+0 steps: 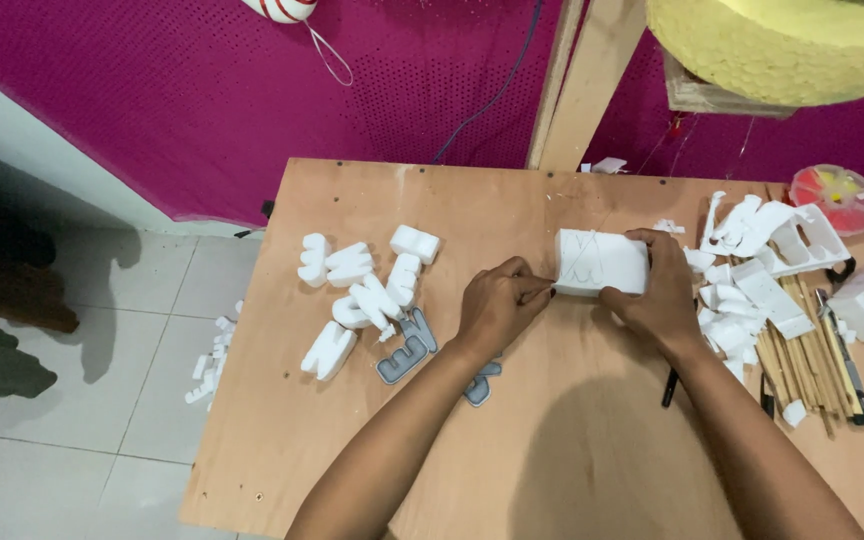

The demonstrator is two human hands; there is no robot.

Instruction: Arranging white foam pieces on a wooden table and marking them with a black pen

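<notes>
Hands flank foam block (pixel 600 262); left (pixel 500 305) pinches, right (pixel 658 290) grips.

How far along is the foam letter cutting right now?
Done: a cluster of cut white foam letters lies at the table's left, offcuts at the right. In hand: the right hand steadies a marked foam block while the left hand pinches at its edge. That block looks uncut.

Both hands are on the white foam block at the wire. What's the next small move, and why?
Probably ease the white rectangular foam block leftward along its faint pencilled outline: the right hand steadies it, and the left hand pinches at its left edge, where the thin wire meets it.
</notes>
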